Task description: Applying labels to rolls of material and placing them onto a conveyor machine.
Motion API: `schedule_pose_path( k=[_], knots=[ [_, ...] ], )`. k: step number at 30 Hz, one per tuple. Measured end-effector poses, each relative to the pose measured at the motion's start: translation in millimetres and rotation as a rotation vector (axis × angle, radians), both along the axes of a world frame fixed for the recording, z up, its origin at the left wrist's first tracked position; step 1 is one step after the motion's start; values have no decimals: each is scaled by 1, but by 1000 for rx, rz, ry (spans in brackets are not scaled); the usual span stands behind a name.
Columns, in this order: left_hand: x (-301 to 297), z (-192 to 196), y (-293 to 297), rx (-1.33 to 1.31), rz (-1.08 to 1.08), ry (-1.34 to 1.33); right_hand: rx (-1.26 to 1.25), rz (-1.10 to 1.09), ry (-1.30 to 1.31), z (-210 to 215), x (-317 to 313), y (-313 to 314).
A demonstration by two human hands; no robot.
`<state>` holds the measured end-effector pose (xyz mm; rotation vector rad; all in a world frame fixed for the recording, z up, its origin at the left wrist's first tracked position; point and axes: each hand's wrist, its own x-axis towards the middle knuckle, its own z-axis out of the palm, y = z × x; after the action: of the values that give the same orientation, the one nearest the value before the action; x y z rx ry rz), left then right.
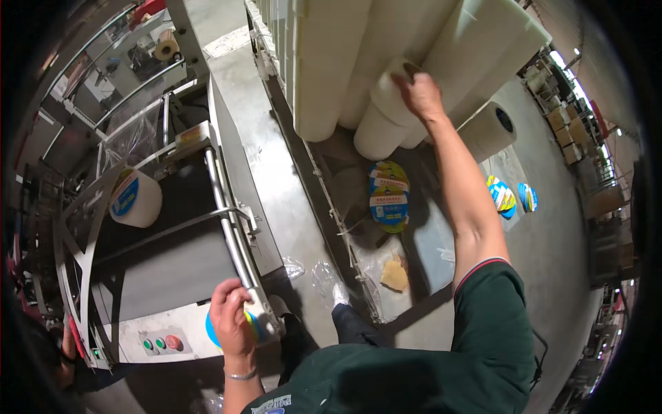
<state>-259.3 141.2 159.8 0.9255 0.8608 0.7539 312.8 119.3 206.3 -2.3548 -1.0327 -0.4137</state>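
My right hand (419, 95) reaches far forward, its fingers closed at the core hole in the end of a short white roll (387, 95). That roll rests on another white roll (378, 136), with taller white rolls (317, 76) around them. My left hand (233, 321) is over the near corner of a conveyor machine (165, 341), fingers curled. A round blue and yellow label (213, 332) shows from beneath it; whether the fingers grip the label is hidden. Another white roll (143, 203), with a round label on its end, sits on the dark conveyor belt (165, 265).
Round labels (389, 200) and a torn piece of cardboard (394, 276) lie on the pallet sheet ahead. More labels (502, 196) are on the right. Push buttons (161, 343) line the machine's front. Clear plastic scraps (293, 268) litter the floor near my feet.
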Motion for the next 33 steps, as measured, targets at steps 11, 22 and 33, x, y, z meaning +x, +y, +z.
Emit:
schedule_pose_path(
  k=[11, 22, 33],
  knots=[
    [176, -6, -66, 76, -823, 12, 63, 867, 1597, -32, -160, -172],
    [161, -115, -121, -575, -117, 38, -266, 282, 119, -322, -95, -261],
    [120, -123, -99, -700, 29, -173, -372, 340, 261, -256, -150, -254]
  ],
)
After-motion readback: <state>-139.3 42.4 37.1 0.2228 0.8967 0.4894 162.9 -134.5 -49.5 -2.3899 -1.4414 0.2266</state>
